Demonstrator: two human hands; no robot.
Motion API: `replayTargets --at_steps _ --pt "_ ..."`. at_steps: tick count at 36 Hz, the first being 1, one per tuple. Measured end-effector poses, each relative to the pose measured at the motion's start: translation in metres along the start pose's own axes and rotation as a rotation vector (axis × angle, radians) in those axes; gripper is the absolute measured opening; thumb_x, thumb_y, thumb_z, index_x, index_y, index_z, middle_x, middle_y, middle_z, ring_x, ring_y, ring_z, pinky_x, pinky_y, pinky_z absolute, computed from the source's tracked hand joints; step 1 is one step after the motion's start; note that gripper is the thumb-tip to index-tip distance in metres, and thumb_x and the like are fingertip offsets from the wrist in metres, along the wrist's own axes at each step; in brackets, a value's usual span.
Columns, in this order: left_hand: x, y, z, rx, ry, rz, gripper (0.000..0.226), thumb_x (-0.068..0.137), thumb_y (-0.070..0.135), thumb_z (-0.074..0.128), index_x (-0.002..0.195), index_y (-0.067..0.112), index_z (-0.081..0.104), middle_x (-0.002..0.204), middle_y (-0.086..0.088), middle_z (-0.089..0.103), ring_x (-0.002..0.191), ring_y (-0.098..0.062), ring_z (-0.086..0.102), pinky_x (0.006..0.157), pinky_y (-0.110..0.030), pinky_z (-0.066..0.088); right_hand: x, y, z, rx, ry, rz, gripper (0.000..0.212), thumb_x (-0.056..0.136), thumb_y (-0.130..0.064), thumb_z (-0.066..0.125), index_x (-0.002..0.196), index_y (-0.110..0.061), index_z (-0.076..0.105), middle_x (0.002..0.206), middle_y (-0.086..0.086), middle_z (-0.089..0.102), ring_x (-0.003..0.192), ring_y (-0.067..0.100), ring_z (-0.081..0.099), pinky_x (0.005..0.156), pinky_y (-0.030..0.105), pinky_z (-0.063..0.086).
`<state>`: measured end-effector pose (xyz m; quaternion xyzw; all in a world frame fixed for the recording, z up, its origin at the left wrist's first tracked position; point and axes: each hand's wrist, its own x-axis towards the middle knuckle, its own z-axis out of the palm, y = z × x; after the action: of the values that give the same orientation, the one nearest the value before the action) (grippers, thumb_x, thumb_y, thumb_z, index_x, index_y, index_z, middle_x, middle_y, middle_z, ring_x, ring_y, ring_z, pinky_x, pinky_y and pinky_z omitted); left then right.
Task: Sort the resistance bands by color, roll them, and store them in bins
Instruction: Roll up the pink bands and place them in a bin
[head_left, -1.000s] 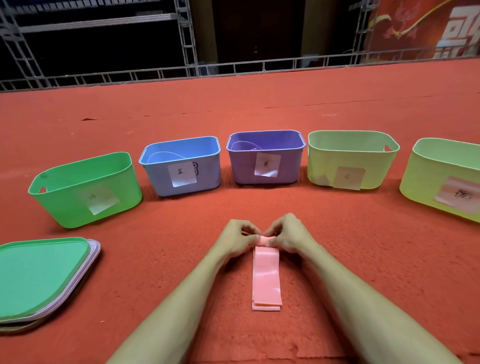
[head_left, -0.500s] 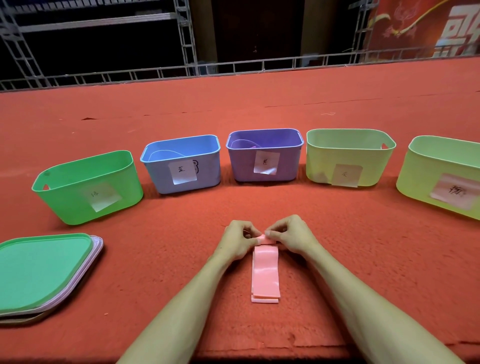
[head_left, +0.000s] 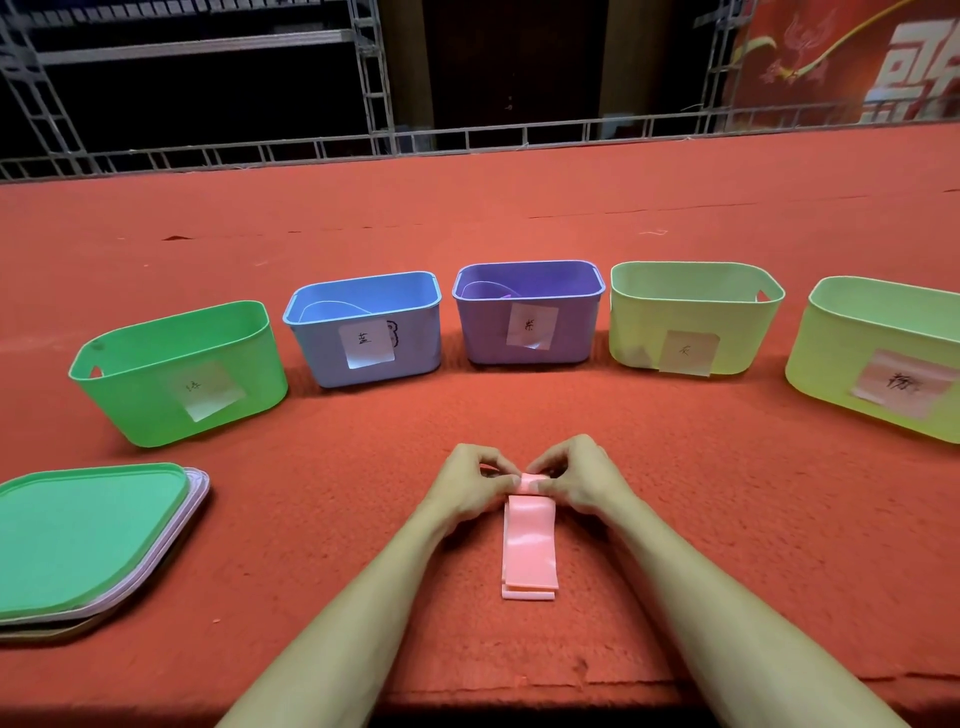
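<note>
The left hand (head_left: 467, 486) and the right hand (head_left: 582, 483) are turning the far end of the pink band (head_left: 530, 545) over on itself, toward the person. The roll (head_left: 531, 480) between the hands is growing thicker and is showing more plainly between the two thumbs than a second ago. The flat stretch of the band is getting shorter. Its near, layered end is sliding over the surface (head_left: 727, 519) away from the front edge and toward the hands. The thumbs are closing in on the near side of the roll, and their tips are now almost meeting there.
</note>
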<state>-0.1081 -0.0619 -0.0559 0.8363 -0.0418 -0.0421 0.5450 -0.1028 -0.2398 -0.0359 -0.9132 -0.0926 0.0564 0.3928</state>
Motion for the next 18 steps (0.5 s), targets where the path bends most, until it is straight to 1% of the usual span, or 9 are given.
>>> replayTargets --at_steps 4,6,8,10,11,12,14,16,18 --pt "-0.001 -0.002 0.003 0.044 0.048 0.005 0.015 0.075 0.008 0.074 0.071 0.022 0.072 0.073 0.006 0.072 0.068 -0.005 0.062 0.065 -0.022 0.046 -0.004 -0.002 0.0 -0.017 -0.002 -0.014 0.02 0.071 -0.03 0.083 0.089 -0.022 0.077 0.078 -0.01 0.071 0.078 0.007 0.065 0.07 0.019 0.049" --pt "-0.002 -0.003 0.005 0.042 0.062 -0.001 0.014 0.076 0.009 0.075 0.078 0.022 0.072 0.078 0.005 0.072 0.072 -0.007 0.063 0.066 -0.021 0.046 -0.005 -0.002 0.0 -0.019 0.005 -0.015 0.017 0.071 -0.025 0.083 0.086 -0.022 0.077 0.071 -0.015 0.067 0.074 0.006 0.064 0.067 0.017 0.046" --pt "-0.002 -0.004 0.006 0.05 0.068 -0.023 0.013 0.077 0.012 0.076 0.085 0.022 0.073 0.084 0.004 0.073 0.077 -0.007 0.065 0.07 -0.022 0.049 -0.007 -0.002 0.001 -0.035 0.012 -0.017 0.016 0.071 -0.019 0.082 0.086 -0.023 0.077 0.067 -0.019 0.063 0.073 0.005 0.062 0.066 0.015 0.043" --pt "-0.002 -0.006 0.006 0.073 0.048 -0.034 0.011 0.078 0.015 0.076 0.085 0.022 0.075 0.086 0.003 0.074 0.083 -0.008 0.068 0.078 -0.026 0.054 -0.008 -0.002 0.001 -0.049 0.013 -0.03 0.017 0.071 -0.017 0.081 0.086 -0.023 0.077 0.065 -0.022 0.061 0.07 0.003 0.06 0.064 0.012 0.041" --pt "-0.002 -0.006 0.006 0.093 0.038 -0.033 0.009 0.078 0.016 0.075 0.084 0.023 0.075 0.085 0.004 0.075 0.083 -0.007 0.068 0.079 -0.026 0.054 -0.008 -0.001 0.001 -0.049 0.013 -0.035 0.017 0.071 -0.017 0.081 0.086 -0.023 0.077 0.064 -0.022 0.061 0.069 0.002 0.059 0.062 0.011 0.041" --pt "-0.002 -0.005 0.006 0.12 0.03 -0.03 0.008 0.079 0.017 0.075 0.084 0.023 0.075 0.083 0.005 0.074 0.08 -0.005 0.067 0.077 -0.024 0.052 -0.008 -0.001 0.001 -0.046 0.014 -0.037 0.017 0.071 -0.017 0.081 0.085 -0.023 0.077 0.064 -0.021 0.061 0.068 0.002 0.059 0.062 0.011 0.041" --pt "-0.003 -0.003 0.006 0.173 0.017 -0.011 0.009 0.08 0.017 0.073 0.085 0.024 0.075 0.082 0.007 0.074 0.074 0.0 0.063 0.072 -0.018 0.048 -0.009 -0.001 0.001 -0.033 0.014 -0.032 0.016 0.07 -0.02 0.082 0.085 -0.023 0.077 0.066 -0.018 0.064 0.069 0.003 0.061 0.064 0.015 0.044" --pt "-0.004 -0.001 0.005 0.202 0.006 0.013 0.009 0.08 0.018 0.074 0.086 0.025 0.074 0.084 0.008 0.074 0.074 0.0 0.063 0.072 -0.018 0.047 -0.011 -0.001 0.001 -0.018 0.017 -0.026 0.016 0.07 -0.026 0.083 0.084 -0.023 0.077 0.071 -0.014 0.068 0.073 0.005 0.063 0.067 0.02 0.048" --pt "-0.006 0.001 0.004 0.21 -0.004 0.032 0.007 0.079 0.023 0.076 0.085 0.024 0.073 0.085 0.008 0.074 0.077 -0.003 0.064 0.074 -0.019 0.048 -0.012 0.0 0.0 -0.002 0.022 -0.027 0.015 0.071 -0.034 0.082 0.082 -0.025 0.078 0.073 -0.014 0.071 0.074 0.004 0.065 0.066 0.018 0.049"
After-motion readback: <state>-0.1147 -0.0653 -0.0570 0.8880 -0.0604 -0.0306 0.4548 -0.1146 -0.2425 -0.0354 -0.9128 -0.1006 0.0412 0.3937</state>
